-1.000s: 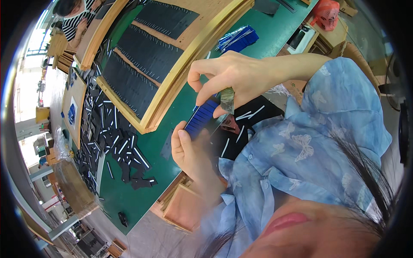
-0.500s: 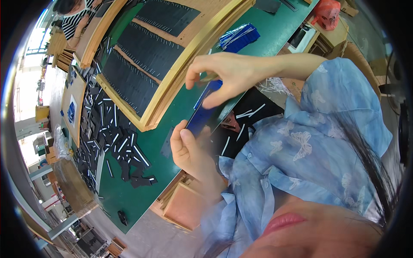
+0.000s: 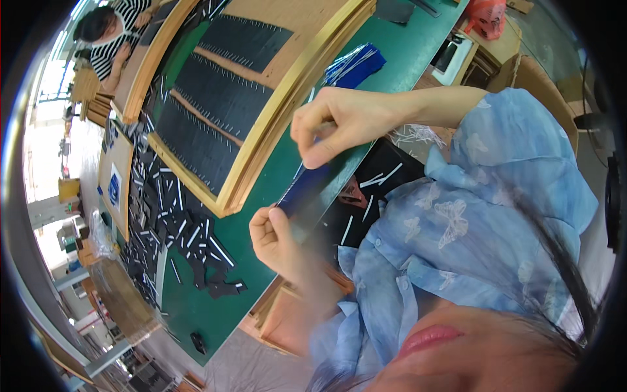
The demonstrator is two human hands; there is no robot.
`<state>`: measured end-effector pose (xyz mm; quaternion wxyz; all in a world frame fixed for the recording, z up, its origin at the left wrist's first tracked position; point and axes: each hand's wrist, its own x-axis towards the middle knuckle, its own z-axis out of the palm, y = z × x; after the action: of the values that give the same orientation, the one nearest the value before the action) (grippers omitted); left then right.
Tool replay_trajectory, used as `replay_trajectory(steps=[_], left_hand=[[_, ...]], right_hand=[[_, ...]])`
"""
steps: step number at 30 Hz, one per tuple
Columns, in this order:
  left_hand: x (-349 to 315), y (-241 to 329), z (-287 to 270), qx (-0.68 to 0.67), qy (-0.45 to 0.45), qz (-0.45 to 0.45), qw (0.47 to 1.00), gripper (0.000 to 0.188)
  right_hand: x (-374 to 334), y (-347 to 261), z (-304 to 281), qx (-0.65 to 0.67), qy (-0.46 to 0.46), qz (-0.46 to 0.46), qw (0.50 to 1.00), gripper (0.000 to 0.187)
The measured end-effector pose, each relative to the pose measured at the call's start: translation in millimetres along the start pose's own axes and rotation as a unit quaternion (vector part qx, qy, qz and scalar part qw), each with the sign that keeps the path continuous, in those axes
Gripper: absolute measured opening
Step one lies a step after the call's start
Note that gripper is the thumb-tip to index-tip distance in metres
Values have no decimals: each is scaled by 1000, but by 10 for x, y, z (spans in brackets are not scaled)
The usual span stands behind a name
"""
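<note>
A dark blue flat strip point(image 3: 302, 191) with a pale, glittery edge stretches slantwise between my two hands above the green table. My left hand point(image 3: 277, 245) pinches its lower end between thumb and fingers. At the upper end, my right hand point(image 3: 343, 124) has thumb and forefinger closed on the strip, with the other fingers curled. Whether the right fingertips also hold something small is hidden. Beyond my right hand lies a blue bundle point(image 3: 356, 67) with thin white sticks on top.
A wooden frame point(image 3: 261, 140) holding black sheets edged with small pins lies on the green table point(image 3: 245, 261). Many black scraps with white strips point(image 3: 196, 235) are heaped to its left. White sticks lie on black cloth point(image 3: 398, 160) by my lap. Another person point(image 3: 108, 39) works at the far left.
My right thumb and forefinger have come together at the strip's upper end, where they were spread apart. My left hand has shifted slightly toward the lower left. The whole view has tilted a little.
</note>
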<state>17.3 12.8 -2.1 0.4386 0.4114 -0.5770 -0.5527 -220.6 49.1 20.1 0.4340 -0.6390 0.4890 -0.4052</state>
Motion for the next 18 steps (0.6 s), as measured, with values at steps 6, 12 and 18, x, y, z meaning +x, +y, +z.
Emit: replay_trajectory(steps=[6, 12, 18], left_hand=[[77, 103, 94, -279, -195, -190, 921, 32], [55, -50, 325, -403, -260, -253, 840, 54], [-300, -317, 186, -59, -216, -138, 965, 29]], right_hand=[[-15, -3, 196, 95, 41, -143, 984, 38], [329, -51, -785, -175, 217, -25, 960, 28], [825, 493, -1314, -455, 116, 2, 883, 33]])
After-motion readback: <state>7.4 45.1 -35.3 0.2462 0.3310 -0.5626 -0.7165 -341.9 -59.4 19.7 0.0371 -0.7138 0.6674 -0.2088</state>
